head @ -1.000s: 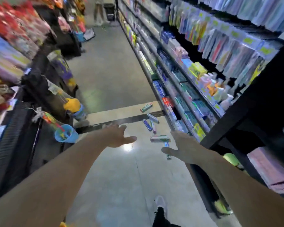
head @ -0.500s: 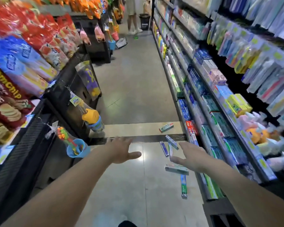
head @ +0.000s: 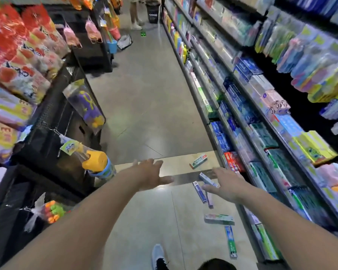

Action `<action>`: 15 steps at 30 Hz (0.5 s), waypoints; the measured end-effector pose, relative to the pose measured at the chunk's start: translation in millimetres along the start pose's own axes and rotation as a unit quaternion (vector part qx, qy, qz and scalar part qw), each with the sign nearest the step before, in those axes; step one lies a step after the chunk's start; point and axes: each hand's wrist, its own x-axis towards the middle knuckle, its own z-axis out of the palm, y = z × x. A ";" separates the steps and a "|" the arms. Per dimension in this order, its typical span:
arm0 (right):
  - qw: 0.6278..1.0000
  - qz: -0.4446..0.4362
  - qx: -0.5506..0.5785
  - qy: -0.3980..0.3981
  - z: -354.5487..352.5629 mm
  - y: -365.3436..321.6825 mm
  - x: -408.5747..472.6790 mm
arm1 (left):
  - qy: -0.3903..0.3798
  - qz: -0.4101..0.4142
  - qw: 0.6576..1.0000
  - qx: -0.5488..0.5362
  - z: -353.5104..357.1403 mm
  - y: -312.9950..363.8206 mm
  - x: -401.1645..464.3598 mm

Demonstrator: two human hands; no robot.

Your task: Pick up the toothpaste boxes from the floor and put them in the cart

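Several toothpaste boxes lie scattered on the aisle floor by the right-hand shelf: a green and white box point(head: 199, 161) farthest off, a blue box point(head: 199, 191) and a pale box point(head: 207, 179) near my right hand, a green box point(head: 219, 219) closer in, and a long blue-green box point(head: 230, 241) nearest. My left hand point(head: 149, 174) reaches forward with fingers spread and holds nothing. My right hand point(head: 225, 185) stretches out above the boxes, fingers straight, empty. A black basket point(head: 152, 11) stands far down the aisle; no cart shows near me.
Shelves of toothpaste and toothbrushes point(head: 261, 117) line the right. Black racks with snack bags point(head: 18, 55) and hanging toys point(head: 95, 159) crowd the left. A person's legs point(head: 135, 14) stand at the far end. My shoe point(head: 158, 256) is on the floor below.
The view has lifted and moved forward along the aisle. Both hands stay outstretched and empty, and the boxes now lie closer under my right hand.
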 end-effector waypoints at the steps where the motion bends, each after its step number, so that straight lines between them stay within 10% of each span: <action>1: 1.000 0.003 0.005 -0.002 -6.0 -3.0 10.5 | -0.001 0.007 1.000 0.008 -8.5 -6.8 13.1; 15: 0.996 0.066 0.047 -0.023 -80.1 60.7 176.2 | -0.064 0.035 0.995 0.063 -114.6 -13.4 221.2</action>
